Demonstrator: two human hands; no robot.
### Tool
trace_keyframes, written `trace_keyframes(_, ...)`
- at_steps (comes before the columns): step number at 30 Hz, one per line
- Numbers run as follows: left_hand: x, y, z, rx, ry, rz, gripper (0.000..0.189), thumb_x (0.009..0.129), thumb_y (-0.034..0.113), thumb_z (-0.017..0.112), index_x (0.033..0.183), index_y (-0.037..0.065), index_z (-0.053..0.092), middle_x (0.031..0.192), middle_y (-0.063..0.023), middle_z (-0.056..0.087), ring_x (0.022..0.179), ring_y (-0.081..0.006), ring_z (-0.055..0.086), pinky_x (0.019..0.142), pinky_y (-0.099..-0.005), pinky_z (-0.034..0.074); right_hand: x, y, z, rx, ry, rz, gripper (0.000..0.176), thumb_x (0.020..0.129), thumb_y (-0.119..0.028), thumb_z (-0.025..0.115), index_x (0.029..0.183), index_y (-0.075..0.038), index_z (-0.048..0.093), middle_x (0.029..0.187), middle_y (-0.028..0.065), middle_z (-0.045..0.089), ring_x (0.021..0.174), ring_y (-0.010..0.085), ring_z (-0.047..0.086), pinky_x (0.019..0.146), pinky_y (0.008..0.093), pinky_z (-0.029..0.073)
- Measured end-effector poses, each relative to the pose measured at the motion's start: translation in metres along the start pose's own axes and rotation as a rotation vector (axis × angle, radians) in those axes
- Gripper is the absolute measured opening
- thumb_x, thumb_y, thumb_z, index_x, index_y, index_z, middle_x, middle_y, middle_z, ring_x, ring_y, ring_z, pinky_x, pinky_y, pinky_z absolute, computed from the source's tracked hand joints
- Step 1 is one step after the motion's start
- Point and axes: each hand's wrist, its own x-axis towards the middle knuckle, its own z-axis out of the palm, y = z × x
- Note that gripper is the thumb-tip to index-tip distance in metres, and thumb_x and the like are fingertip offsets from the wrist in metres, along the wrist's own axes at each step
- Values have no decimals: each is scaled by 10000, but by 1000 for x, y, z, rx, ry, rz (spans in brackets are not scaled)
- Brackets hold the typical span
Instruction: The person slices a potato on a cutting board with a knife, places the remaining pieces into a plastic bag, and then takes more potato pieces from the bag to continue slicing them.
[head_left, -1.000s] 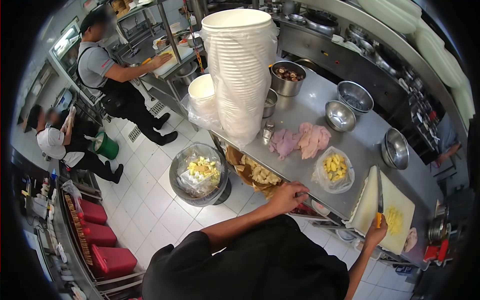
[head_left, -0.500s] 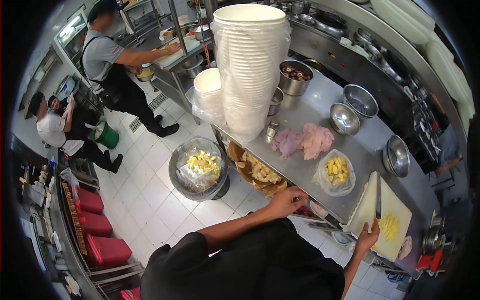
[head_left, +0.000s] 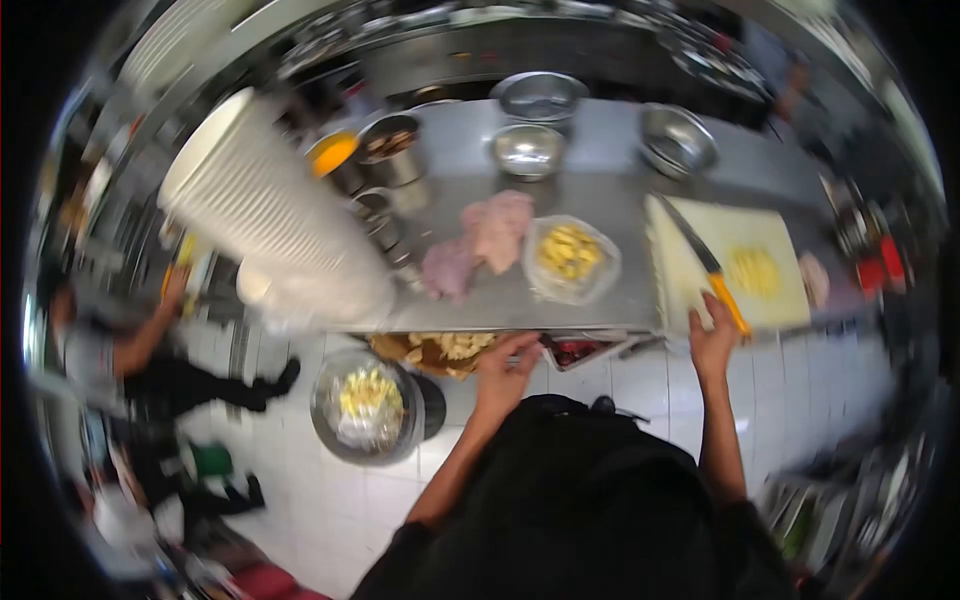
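Head view reaches me smeared, worst at the left, where a co-worker (head_left: 100,360) dissolves into blur and any lettering is beyond my reading. I find the knife (head_left: 705,255) slanting across the cutting board (head_left: 685,290), by the worktop's (head_left: 603,180) front edge towards its right corner. The right hand (head_left: 714,332) has fingers parted at the yellow handle; I cannot tell whether they grip it. The left hand (head_left: 506,372) sits loosely bent at mid front edge, thumb and fingertips slightly apart, contact unclear. That edge partly hides a red-filled tray (head_left: 580,352), its contents indistinct to me
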Motion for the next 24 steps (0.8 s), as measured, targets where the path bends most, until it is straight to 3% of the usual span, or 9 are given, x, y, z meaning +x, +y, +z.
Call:
trace_keyframes(2,5,-9,-1,-41,0,13,195,922,62,758,1107,0,754,1076,-95,734,927,-150,674,797,-275,540,0,-15,-4,-23,40,-35,348,856,-56,749,1199,-17,705,1096,232,693,1041,433,639,943,470,506)
trace_keyframes(7,24,3,-5,-46,3,-47,184,918,36,747,1097,-5,753,1084,-93,725,935,-110,655,810,-273,532,-20,-28,1,27,-18,12,298,858,-40,736,1154,-10,711,1032,219,693,998,420,644,906,485,514)
trace_keyframes(8,28,-4,-5,-2,0,-83,195,905,38,754,1095,-5,749,1089,-109,730,922,-148,678,814,-292,540,-26,-29,2,37,-41,12,283,859,-34,731,1140,-8,714,1019,217,694,989,418,645,900,485,517)
trace_keyframes(12,53,3,1,165,22,111,199,904,81,750,1084,-6,747,1116,-144,734,945,-258,708,820,-328,553,-48,-35,14,66,-129,-3,176,869,2,695,1043,2,725,973,203,703,950,418,664,867,473,538)
trace_keyframes(15,76,13,15,180,-6,164,187,902,85,752,1066,-5,751,1089,-134,738,959,-275,707,841,-354,553,-54,-39,27,116,-161,-39,183,868,14,686,1046,1,726,953,202,706,956,413,666,870,474,536)
trace_keyframes(18,108,5,35,356,-75,337,245,870,105,793,1081,-9,746,1173,-172,691,1057,-338,659,929,-411,523,-46,-60,26,146,-201,-76,194,879,7,670,1066,4,722,954,199,710,937,407,668,854,478,535)
trace_keyframes(21,117,1,51,574,183,364,384,843,164,832,1156,-22,712,1293,-206,613,1185,-369,599,1015,-436,476,-41,-74,27,161,-233,-114,205,884,-6,671,1083,3,720,946,196,710,929,406,667,846,482,533)
trace_keyframes(22,118,4,53,447,219,216,501,817,203,865,1220,-21,669,1411,-240,512,1291,-371,515,1047,-450,439,-39,-78,27,168,-235,-124,209,885,-11,673,1089,3,719,941,195,710,927,405,666,844,484,532)
trace_keyframes(24,122,-28,60,519,323,159,473,822,186,857,1195,-30,662,1297,-227,591,1164,-341,591,982,-427,479,-38,-83,30,191,-268,-69,227,878,-22,686,1103,1,716,960,199,708,926,406,665,844,487,531)
